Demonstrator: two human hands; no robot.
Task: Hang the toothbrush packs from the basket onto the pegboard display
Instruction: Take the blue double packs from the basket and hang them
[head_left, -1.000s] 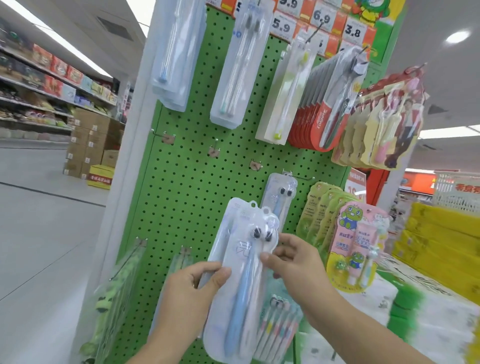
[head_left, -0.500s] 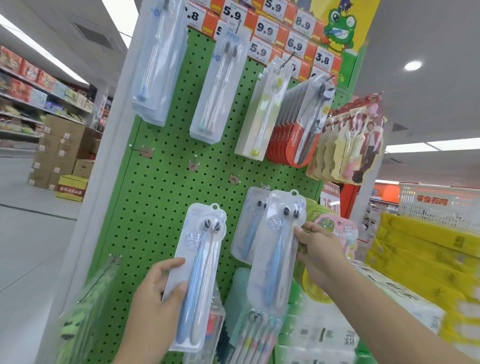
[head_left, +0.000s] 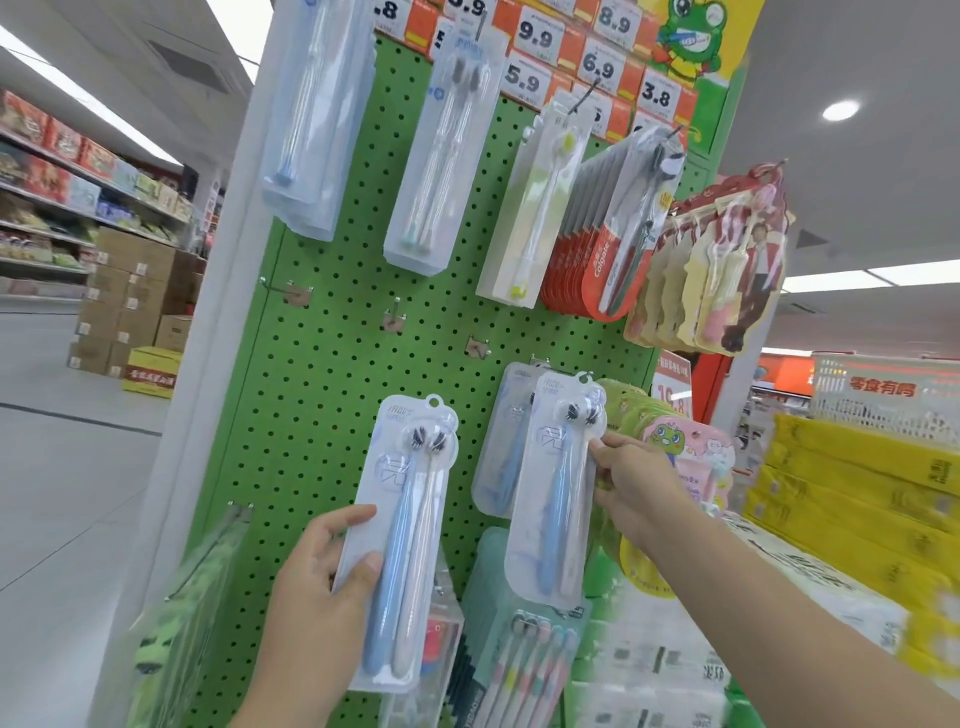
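A green pegboard (head_left: 332, 374) stands in front of me. My left hand (head_left: 317, 587) grips a clear toothbrush pack (head_left: 402, 530) with a blue and a white brush, held upright before the board's lower middle. My right hand (head_left: 631, 488) pinches the right edge of a second, alike pack (head_left: 558, 483), raised so its hang hole sits at a peg in the middle row. Behind it a third alike pack (head_left: 501, 441) hangs on that peg. The basket is out of view.
Three bare pegs (head_left: 395, 317) run across the board's middle. Toothbrush packs (head_left: 441, 156) and red packs (head_left: 597, 260) hang along the top row, green and pink children's packs (head_left: 675, 447) at right. Multi-brush packs (head_left: 524, 649) hang below. Yellow boxes (head_left: 857, 499) are stacked at right.
My hands split the two packs apart. My right hand lifted one up and right to the peg with the hanging pack. My left hand kept the other low. The view tilted upward.
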